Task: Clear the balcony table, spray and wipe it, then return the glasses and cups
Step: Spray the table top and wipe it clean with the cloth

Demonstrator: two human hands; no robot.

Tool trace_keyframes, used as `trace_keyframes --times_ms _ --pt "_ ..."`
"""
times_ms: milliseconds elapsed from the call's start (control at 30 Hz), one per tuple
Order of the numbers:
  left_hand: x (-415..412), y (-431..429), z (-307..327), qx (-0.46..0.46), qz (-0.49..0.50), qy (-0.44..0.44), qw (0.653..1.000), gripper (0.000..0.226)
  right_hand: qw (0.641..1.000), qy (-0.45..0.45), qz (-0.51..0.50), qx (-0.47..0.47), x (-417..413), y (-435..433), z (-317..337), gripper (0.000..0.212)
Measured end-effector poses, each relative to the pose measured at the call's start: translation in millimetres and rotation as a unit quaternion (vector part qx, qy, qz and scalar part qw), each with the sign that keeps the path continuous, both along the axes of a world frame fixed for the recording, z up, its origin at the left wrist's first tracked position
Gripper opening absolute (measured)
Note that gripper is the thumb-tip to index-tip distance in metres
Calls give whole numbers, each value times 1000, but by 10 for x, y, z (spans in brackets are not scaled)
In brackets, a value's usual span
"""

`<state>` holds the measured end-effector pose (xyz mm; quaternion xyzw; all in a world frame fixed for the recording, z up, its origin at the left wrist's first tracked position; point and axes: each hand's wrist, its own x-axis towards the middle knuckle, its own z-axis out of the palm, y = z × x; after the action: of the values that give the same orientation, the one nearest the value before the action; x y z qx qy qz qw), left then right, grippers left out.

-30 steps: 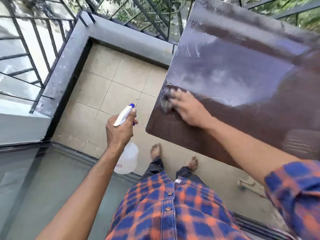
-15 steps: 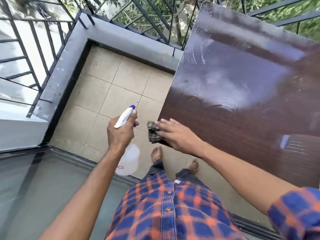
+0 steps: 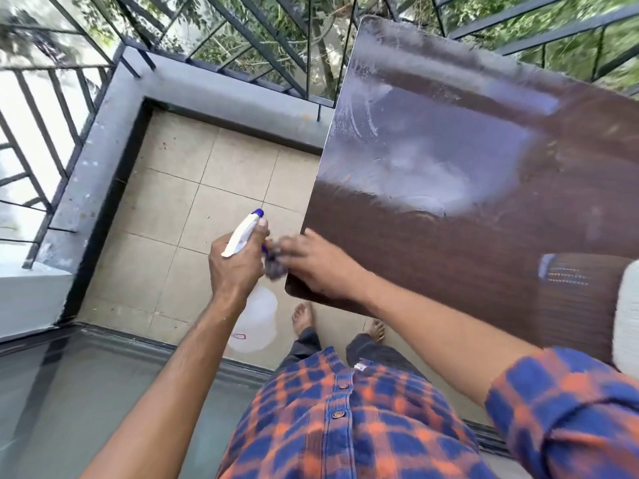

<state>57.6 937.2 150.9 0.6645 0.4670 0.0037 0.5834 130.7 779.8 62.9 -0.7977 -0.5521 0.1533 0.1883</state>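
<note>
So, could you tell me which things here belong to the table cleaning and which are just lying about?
Job: table; spray bottle gripped by the left hand; cloth at the fingertips of the right hand, at the table's near corner.
Just there: white object at the right edge; grey ledge; tiled floor.

Beige square floor tiles (image 3: 207, 202) are bordered by a low grey concrete kerb (image 3: 224, 95). A black metal railing (image 3: 242, 32) rises from the kerb, with green leafy trees (image 3: 570, 15) beyond. A dark brown woven chair (image 3: 581, 305) stands at the right, a white blurred object (image 3: 627, 323) touching it.
</note>
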Motion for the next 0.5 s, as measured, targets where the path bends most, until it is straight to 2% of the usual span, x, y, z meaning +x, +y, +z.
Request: trace_keyframes --times_ms 67,133,267,367,500 --pt "78 -13 13 -9 -10 -5 1000 27 999 10 31 -8 -246 -237 -81 31" --pt "182 -29 35 -13 -14 -15 1000 28 1000 -2 22 -21 -114 -415 -138 35" --pt "423 -101 104 -11 -11 -25 1000 28 999 -17 -25 -40 667 -375 -85 43" --pt "594 -211 151 -6 -9 -33 999 21 995 -29 -69 -68 1384 -134 2 38" --pt "819 -451 241 -15 -8 -43 999 18 977 -19 -177 -116 2177 -110 87 40"
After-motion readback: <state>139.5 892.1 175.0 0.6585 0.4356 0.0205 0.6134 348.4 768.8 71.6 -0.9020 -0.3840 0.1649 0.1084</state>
